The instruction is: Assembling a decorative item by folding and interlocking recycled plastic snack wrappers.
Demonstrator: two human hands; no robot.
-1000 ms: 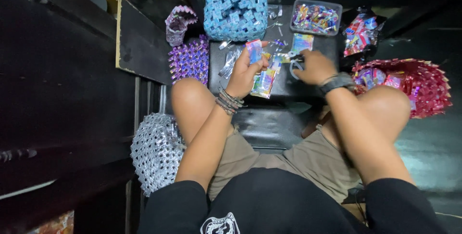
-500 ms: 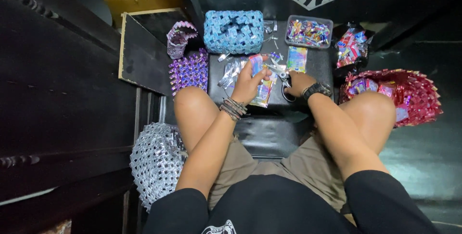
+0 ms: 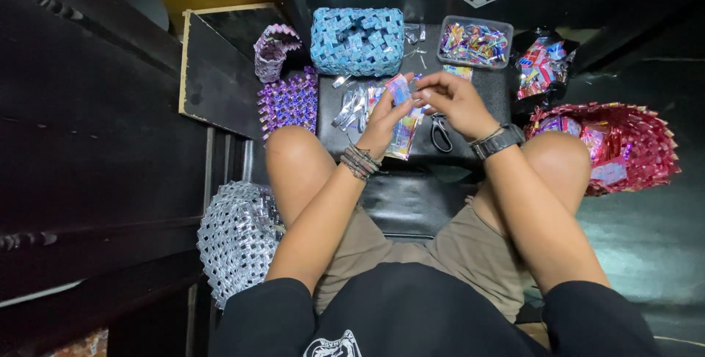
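L hand (image 3: 383, 118) pinches a shiny multicolour folded foil wrapper strip (image 3: 403, 118), held upright-ish just above the black padded stool top (image 3: 411, 195). R hand (image 3: 449, 98) closed w/ fingertips on the strip's top end. Black-handled scissors (image 3: 441, 134) lie on the stool just right of the strip, silver foil pieces (image 3: 354, 105) just left. Blue woven-wrapper box (image 3: 358, 41) and clear tray of wrappers (image 3: 474, 41) behind it, at the stool's far edge. Red woven basket (image 3: 624, 148) well right of the stool, silver woven bag (image 3: 239, 239) left.
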